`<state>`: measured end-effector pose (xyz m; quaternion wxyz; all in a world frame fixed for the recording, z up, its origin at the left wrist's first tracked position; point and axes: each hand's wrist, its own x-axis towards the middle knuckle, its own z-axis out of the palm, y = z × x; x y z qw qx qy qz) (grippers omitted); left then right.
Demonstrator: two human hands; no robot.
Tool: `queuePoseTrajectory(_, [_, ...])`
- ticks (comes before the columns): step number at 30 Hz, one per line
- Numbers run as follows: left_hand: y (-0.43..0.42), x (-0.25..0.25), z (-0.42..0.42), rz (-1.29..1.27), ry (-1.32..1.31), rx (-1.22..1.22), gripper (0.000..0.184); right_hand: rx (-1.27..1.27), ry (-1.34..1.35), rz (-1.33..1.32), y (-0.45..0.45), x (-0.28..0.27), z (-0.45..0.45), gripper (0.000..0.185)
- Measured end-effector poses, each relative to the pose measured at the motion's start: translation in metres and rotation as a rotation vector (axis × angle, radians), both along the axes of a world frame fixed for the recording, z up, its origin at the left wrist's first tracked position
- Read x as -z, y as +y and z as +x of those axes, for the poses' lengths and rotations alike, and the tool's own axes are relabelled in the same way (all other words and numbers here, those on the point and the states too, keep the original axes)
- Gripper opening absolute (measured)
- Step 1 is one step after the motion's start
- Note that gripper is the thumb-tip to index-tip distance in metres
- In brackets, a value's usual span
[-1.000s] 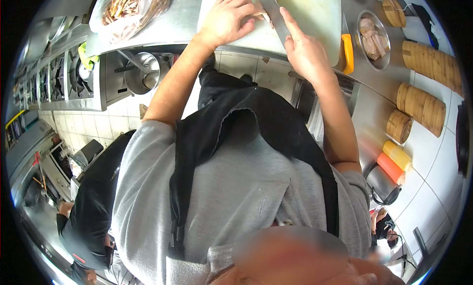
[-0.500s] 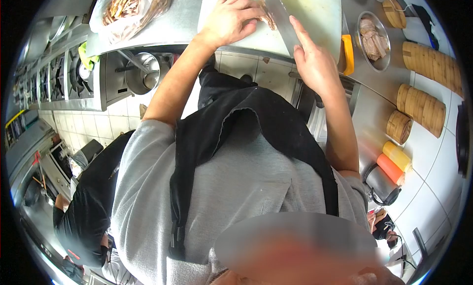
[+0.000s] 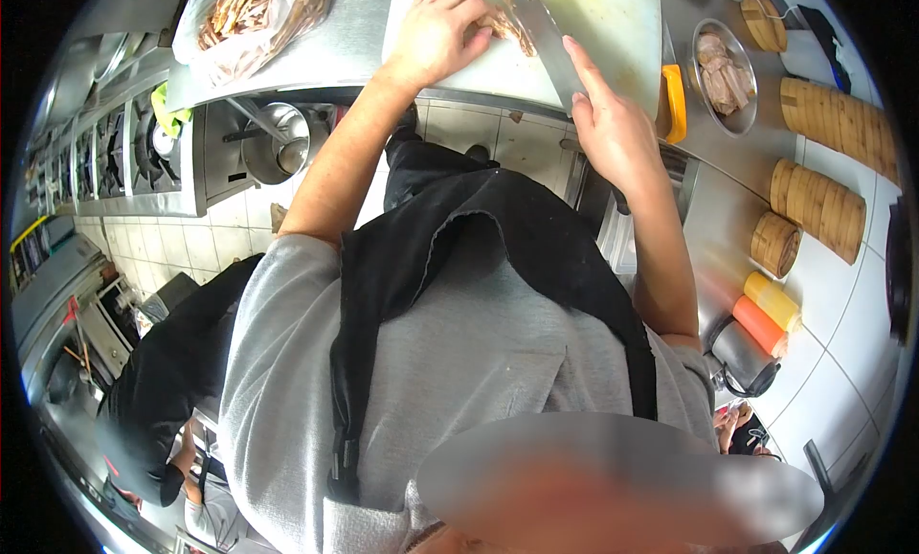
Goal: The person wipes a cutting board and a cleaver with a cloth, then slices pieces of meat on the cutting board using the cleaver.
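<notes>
Your left hand [image 3: 433, 39] is easing toward left edge of pale rectangular board [image 3: 622, 32], baring brown meat strips [image 3: 504, 25]; can't tell its grip. Right hand [image 3: 615, 137] is gripping broad steel cleaver [image 3: 548, 48].

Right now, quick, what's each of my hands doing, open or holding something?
Left hand: fingers bent at the meat; whether it grips cannot be told.
Right hand: closed, holding the cleaver.

Brownish meat [image 3: 504, 24] lies on the pale board [image 3: 617, 37] — steel cleaver [image 3: 549, 48] slanted alongside.
</notes>
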<state>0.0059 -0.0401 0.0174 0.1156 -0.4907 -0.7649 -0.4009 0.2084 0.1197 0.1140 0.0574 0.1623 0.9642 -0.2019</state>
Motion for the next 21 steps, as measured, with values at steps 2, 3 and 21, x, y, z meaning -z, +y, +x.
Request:
queuePoseTrajectory(2, [0.0, 0.001, -0.001, -0.011, -0.005, -0.008, 0.016, -0.003, -0.022, -0.023, -0.004, -0.003, 0.001, 0.07])
queuePoseTrajectory(3, [-0.001, 0.002, -0.003, -0.023, -0.009, -0.016, 0.017, -0.006, -0.042, -0.047, -0.005, -0.004, 0.001, 0.07])
queuePoseTrajectory(21, [0.028, 0.001, 0.003, -0.22, 0.126, 0.051, 0.033, 0.242, 0.02, -0.098, 0.016, -0.007, 0.027, 0.065])
